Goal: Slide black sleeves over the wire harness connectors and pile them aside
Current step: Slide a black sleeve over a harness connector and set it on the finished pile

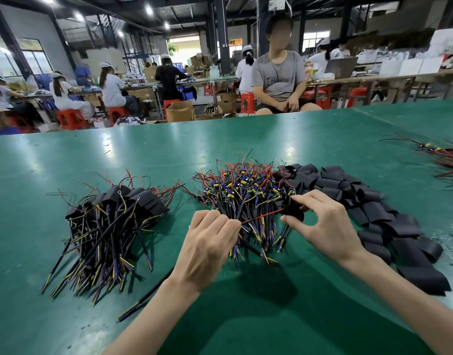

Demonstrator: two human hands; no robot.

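1. Nearest me, the left hand [210, 242] has its fingers curled and pinches one end of a red wire [261, 216].
2. The right hand [322, 221] pinches a black sleeve [294, 212] between thumb and forefinger at the wire's other end.
3. Both hands sit over the bare harness pile [243, 190].
4. The sleeved harnesses [112, 216] are heaped to the left and the loose sleeves [373, 208] to the right, all on the green table [143, 155].

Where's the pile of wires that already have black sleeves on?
In the head view, the sleeved pile lies on the left of the green table, beside the bare harness heap and left of the left hand.
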